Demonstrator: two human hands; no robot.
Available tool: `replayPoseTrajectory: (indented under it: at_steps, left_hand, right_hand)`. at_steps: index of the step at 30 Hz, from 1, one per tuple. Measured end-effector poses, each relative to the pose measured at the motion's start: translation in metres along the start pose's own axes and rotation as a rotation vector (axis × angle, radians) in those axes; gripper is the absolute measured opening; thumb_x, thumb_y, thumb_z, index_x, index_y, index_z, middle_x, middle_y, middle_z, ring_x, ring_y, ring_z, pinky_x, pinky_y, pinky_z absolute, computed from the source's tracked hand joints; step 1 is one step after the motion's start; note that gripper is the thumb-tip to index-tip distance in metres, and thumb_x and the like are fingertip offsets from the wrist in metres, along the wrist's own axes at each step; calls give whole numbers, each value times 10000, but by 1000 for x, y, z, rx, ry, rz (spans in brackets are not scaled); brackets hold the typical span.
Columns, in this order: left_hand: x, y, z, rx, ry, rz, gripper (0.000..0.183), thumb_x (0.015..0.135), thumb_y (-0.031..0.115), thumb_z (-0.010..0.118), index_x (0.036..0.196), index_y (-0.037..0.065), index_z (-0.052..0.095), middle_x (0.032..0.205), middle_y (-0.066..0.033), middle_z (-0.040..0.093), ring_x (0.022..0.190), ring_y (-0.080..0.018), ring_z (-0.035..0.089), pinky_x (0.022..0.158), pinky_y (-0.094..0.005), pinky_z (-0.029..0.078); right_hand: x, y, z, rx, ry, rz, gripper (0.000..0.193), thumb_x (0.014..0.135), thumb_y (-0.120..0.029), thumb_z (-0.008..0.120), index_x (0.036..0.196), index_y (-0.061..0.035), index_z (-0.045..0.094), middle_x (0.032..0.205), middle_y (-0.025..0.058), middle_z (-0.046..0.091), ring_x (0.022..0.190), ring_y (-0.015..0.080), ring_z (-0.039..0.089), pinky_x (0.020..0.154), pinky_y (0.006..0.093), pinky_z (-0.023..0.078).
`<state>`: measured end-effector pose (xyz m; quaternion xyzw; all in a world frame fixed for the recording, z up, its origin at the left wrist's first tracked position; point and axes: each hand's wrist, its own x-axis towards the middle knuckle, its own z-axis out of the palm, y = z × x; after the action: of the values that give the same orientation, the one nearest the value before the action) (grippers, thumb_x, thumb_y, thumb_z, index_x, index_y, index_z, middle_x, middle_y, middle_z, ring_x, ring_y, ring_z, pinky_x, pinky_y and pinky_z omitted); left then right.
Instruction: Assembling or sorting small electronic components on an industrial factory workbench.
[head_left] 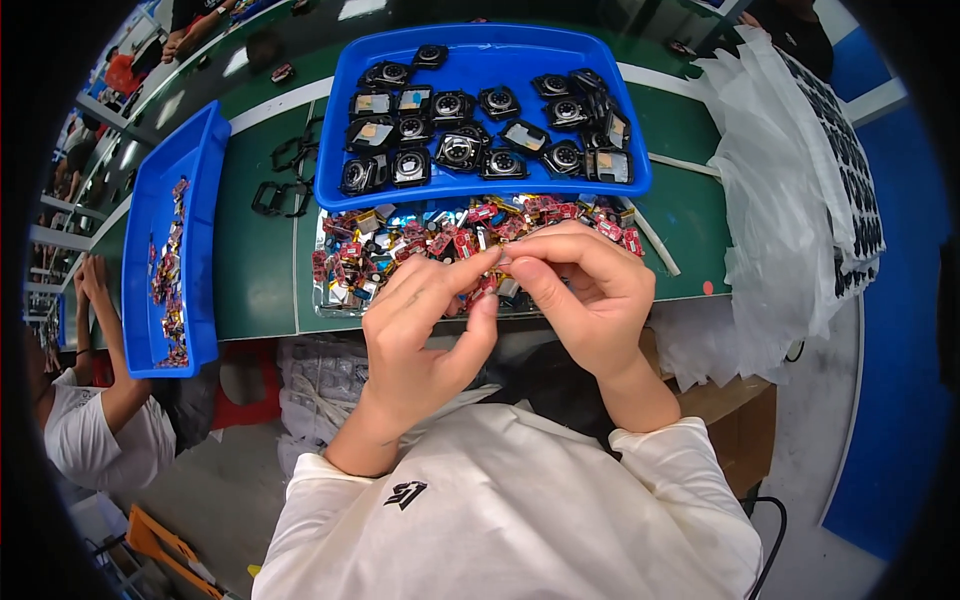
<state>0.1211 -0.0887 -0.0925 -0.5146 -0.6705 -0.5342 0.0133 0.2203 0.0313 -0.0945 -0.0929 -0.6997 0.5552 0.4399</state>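
My left hand [418, 318] and my right hand [590, 292] meet at the fingertips above a shallow clear tray [335, 311] heaped with small red, yellow and silver electronic parts [440, 240]. Between my right thumb and index finger is a tiny pale piece [504, 259], too small to name. The left index fingertip touches the same spot, while its thumb points up a little apart from it. A red part [484, 287] shows by the left thumb; whether the hand grips it is unclear.
Behind the parts stands a blue tray [642, 160] of black watch-like housings [459, 150]. Another blue tray [205, 240] with small parts is at left, near black frames [280, 198]. White plastic sheeting [770, 200] hangs at right. A co-worker [110, 430] sits at left.
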Motion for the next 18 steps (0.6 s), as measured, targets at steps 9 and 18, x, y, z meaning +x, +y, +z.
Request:
replayPoseTrajectory:
  at_steps: [9,18]
  left_hand:
    - [3,2,-6,-77,-137,-129,148,688,-17,696,824,-4,639,675,-58,583,583,-156,517,536,-242,406]
    - [-4,-6,-5,-447,-75,-287,50,767,3,679,793,-23,646,726,-74,597,651,-133,546,571,-230,415]
  right_hand:
    - [6,1,-12,-131,-138,-92,143,714,58,681,840,-10,687,756,79,664,659,144,608,560,242,474]
    - [5,0,-11,-156,-212,-199,165,693,42,705,848,-12,685,766,76,668,671,163,612,606,254,493]
